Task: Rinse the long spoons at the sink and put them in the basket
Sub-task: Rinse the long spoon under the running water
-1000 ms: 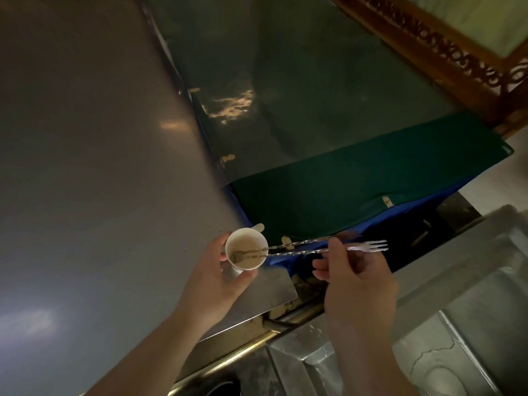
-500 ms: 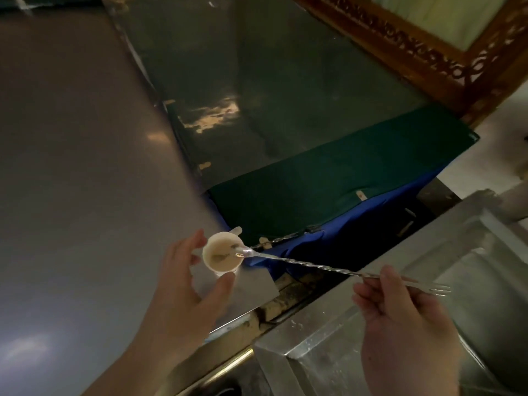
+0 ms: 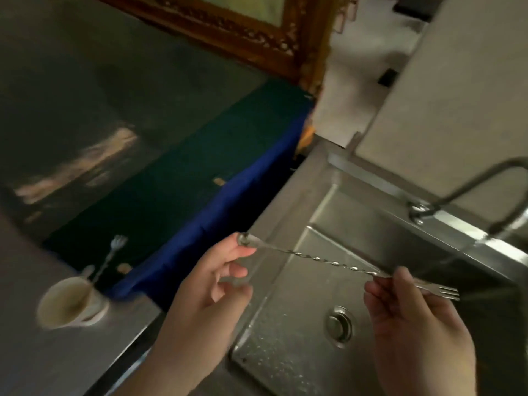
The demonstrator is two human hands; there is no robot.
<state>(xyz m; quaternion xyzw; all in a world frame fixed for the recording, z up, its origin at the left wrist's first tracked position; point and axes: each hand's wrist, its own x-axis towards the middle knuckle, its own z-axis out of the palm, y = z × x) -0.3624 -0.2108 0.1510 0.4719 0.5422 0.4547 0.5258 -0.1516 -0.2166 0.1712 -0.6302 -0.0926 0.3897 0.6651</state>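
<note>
A long twisted metal spoon with a fork end stretches across the steel sink. My right hand grips it near the fork tines. My left hand pinches its bowl end between thumb and forefinger at the sink's left rim. On the grey counter to the left stands a white cup, and a second long spoon leans in it, fork end up. No basket is in view.
A curved faucet arches over the sink's far right side, and the drain sits in the basin below my hands. A dark green and blue cloth covers a surface behind the counter. A carved wooden frame stands farther back.
My left hand let go of the cup, now standing on the counter, and took the spoon's bowl end. Both hands carried the spoon right, over the sink. The view swung right.
</note>
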